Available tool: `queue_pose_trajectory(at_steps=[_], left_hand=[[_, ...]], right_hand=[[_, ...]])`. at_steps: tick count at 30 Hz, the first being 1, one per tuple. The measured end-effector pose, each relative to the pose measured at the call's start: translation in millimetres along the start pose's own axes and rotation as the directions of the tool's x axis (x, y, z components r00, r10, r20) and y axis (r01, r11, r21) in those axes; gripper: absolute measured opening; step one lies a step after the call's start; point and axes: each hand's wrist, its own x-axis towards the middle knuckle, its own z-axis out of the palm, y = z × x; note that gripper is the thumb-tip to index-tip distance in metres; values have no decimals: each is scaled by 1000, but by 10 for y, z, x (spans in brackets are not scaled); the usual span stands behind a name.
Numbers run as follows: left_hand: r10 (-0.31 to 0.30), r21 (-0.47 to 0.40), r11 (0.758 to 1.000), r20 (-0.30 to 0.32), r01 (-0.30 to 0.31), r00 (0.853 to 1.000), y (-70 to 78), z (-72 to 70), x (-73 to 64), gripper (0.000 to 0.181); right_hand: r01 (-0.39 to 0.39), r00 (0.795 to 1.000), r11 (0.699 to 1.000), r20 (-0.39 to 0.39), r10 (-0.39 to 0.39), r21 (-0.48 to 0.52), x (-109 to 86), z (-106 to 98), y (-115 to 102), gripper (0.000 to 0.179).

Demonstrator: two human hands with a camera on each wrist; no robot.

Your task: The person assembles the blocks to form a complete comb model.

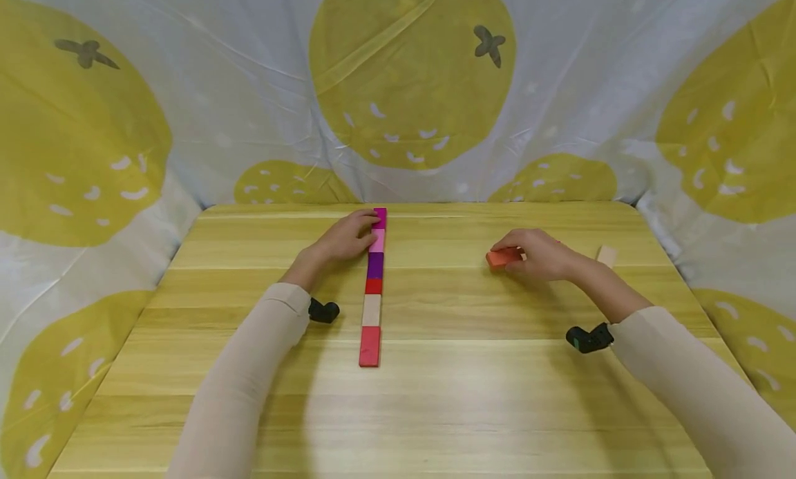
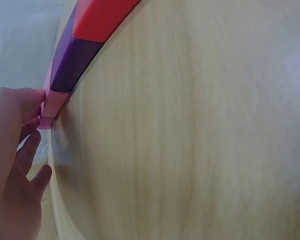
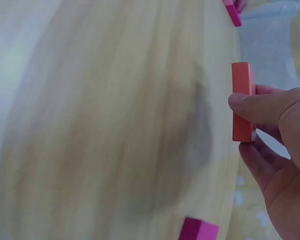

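Observation:
A straight row of flat blocks runs front to back on the table. From the far end it has a magenta block (image 1: pixel 380 218), a pink block (image 1: pixel 376 240), a purple block (image 1: pixel 376 265), a red block (image 1: pixel 374 286), a pale wooden block (image 1: pixel 372 310) and a nearer red block (image 1: pixel 370 346). My left hand (image 1: pixel 345 237) rests its fingers on the magenta and pink blocks, from the left side. To the right of the row, my right hand (image 1: pixel 539 254) pinches an orange block (image 3: pixel 242 102) between thumb and fingers, seemingly just above the table.
A pale wooden block (image 1: pixel 606 256) lies beyond my right wrist. Low in the right wrist view appears another magenta block (image 3: pixel 199 230). The wooden table (image 1: pixel 472 410) ends at the back against a hanging cloth (image 1: pixel 560 85) with yellow fruit prints.

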Motion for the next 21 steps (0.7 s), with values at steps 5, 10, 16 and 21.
queue_pose_trajectory(at_steps=[5,10,16,21], left_hand=[[8,-9,1000,2,-8,1000,-10,0,6,46],[5,-36,999,6,-5,1000,-22,5,10,47],[9,-60,998,-10,-9,1000,-39,16,-6,48],[17,-66,998,-22,-18,1000,-54,39,-11,47]], right_hand=[[-4,1000,1000,-11,4,-10,205,-92,-75,36],[-4,1000,1000,-15,4,-17,363,-155,-141,36],[8,1000,1000,0,-8,-27,547,-178,-208,34],[1,1000,1000,11,-1,-17,689,-167,-251,35]])
